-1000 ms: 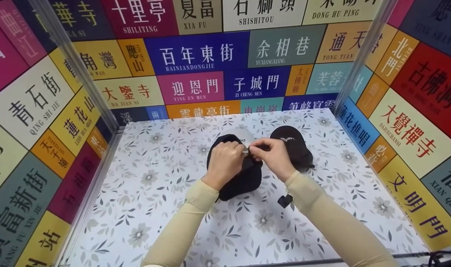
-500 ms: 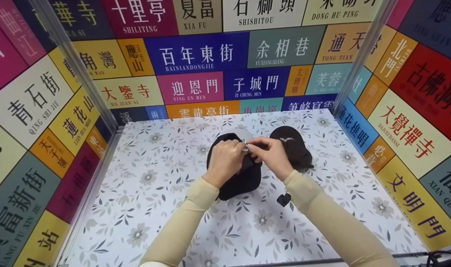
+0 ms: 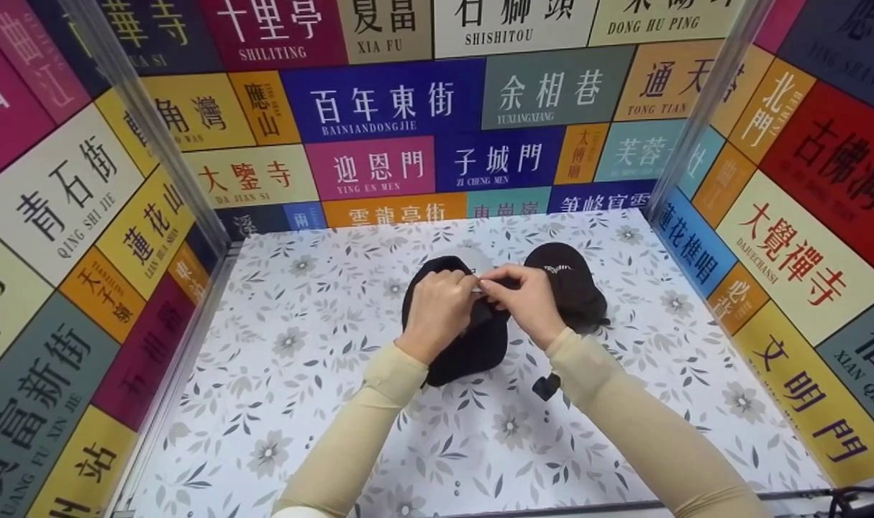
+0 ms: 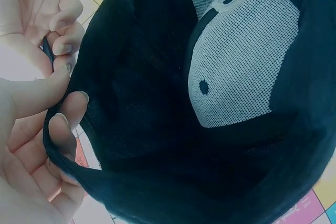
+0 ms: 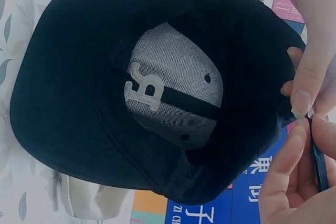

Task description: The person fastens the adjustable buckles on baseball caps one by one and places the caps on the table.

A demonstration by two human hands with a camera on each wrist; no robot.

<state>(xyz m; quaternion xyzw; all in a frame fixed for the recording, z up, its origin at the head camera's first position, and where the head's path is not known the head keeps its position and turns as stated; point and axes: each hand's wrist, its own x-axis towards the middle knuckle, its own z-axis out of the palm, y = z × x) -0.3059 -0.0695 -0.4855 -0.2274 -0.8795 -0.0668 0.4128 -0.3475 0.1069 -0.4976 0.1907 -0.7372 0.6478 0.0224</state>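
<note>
A black baseball cap is held above the floral surface, its inside turned toward both wrist cameras. Whitish mesh lining shows within it, and the right wrist view shows a pale stitched letter. With curled fingers, my left hand grips the cap's back band. Close beside it, my right hand pinches the dark strap between thumb and fingers. The fingertips of both hands nearly meet at the strap in the wrist views. Exactly how the strap is fastened is hidden by the fingers.
To the right lies a dark brown cap with light lettering. A pale grey cap sits behind the black one, mostly covered. The flower-patterned tabletop is enclosed by panels of colourful signs. A small black block hangs at my right wrist.
My right hand has shifted slightly left toward the left hand, its fingertips working at the strap. The left hand and the black cap stay almost in place.
</note>
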